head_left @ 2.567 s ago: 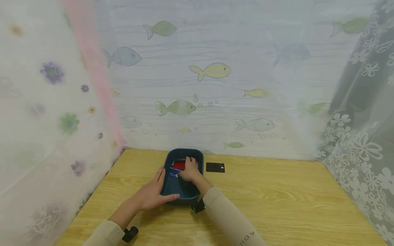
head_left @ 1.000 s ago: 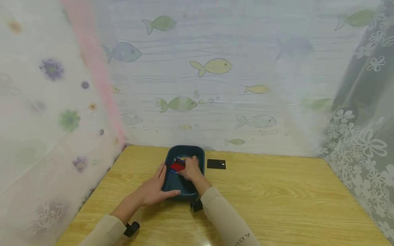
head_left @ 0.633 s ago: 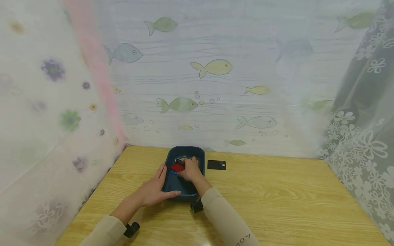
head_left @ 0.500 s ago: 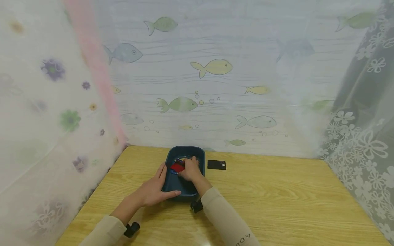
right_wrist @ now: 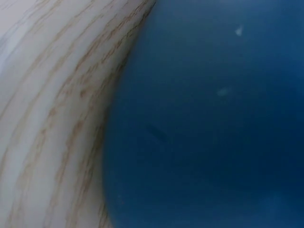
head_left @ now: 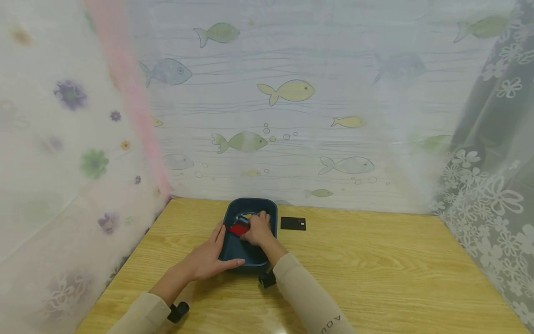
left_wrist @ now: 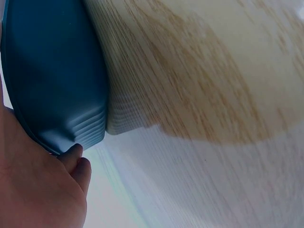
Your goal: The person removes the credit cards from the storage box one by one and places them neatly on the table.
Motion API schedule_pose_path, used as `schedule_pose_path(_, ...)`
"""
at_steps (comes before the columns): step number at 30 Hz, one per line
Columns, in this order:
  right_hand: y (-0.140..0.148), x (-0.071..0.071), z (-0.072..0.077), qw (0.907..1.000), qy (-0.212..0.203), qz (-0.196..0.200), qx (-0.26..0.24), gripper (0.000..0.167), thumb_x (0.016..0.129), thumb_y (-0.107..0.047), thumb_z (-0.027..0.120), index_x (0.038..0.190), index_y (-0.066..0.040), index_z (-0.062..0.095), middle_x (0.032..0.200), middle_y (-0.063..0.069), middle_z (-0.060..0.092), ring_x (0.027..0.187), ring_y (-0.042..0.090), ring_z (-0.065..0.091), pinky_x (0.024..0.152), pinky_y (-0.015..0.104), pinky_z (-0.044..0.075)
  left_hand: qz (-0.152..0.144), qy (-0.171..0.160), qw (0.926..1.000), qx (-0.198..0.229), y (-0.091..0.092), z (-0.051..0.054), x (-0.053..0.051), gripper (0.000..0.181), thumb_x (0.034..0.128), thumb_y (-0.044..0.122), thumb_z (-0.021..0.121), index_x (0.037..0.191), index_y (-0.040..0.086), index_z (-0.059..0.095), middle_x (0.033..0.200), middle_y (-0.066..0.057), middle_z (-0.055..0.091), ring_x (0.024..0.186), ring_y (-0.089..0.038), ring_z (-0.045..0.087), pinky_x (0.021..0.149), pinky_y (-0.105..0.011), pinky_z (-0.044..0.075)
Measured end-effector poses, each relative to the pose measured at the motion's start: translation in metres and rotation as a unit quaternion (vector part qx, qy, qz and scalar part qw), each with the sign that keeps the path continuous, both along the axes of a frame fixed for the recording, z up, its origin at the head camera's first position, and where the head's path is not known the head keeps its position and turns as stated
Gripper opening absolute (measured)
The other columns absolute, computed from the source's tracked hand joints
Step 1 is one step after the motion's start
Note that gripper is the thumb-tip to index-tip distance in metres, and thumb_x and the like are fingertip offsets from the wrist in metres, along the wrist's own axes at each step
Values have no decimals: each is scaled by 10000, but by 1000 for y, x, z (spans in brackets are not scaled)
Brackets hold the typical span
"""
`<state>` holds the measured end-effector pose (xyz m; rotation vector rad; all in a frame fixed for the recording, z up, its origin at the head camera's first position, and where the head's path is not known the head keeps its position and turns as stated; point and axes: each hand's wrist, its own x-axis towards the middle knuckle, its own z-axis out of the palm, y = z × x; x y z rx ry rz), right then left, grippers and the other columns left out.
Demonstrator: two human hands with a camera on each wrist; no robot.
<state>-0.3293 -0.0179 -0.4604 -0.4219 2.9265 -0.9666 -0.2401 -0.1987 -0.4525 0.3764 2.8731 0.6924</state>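
The right hand [head_left: 257, 230] is the nearer one to the cards: it reaches down inside the dark blue plastic bin [head_left: 245, 251], over the right wall's side, with its thumb and fingers bent around the right end of a red card [head_left: 238, 228]. That card lies just to the left of this hand, between the two hands, in the bin's far half; it sits askew to the walls, and since its right end is covered, which way its long axis runs cannot be told. A light blue card [head_left: 244, 220] shows behind it, partly hidden. Whether thumb and fingers are clamped on any card cannot be told, as the back of the hand hides them and the right wrist view shows only blue wall and tabletop. The left hand [head_left: 202, 262] is spread at the bin's near left corner, fingers straight along the left wall, thumb along the near rim. The bin's long axis runs towards the tabletop's far edge. A black bank card [head_left: 293, 223] lies just beyond the right wall, its long axis roughly parallel to that far edge.
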Motion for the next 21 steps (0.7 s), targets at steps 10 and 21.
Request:
schedule_pose_path(10, -1, 0, 1, 9996, 72, 2, 287, 493, 784, -263, 908, 1142, -45, 650, 1084, 127, 653, 1024, 320, 565, 1029, 526, 431, -1, 42, 10000, -1, 0, 2, 1, 1260, 835, 832, 571, 1646, 55, 0, 1721, -112, -64, 1389, -426, 473, 1057, -553, 449)
schedule_pose_path(21, 1, -4, -3, 9963, -61, 110, -851, 371, 810, 50, 693, 1175, -11, 679, 1126, 144, 677, 949, 273, 605, 827, 415, 528, 27, 17, 10000, -13, 0, 1, 1, 1263, 835, 823, 584, 1646, 46, 7, 1722, -115, -56, 1370, -429, 490, 1051, -551, 454)
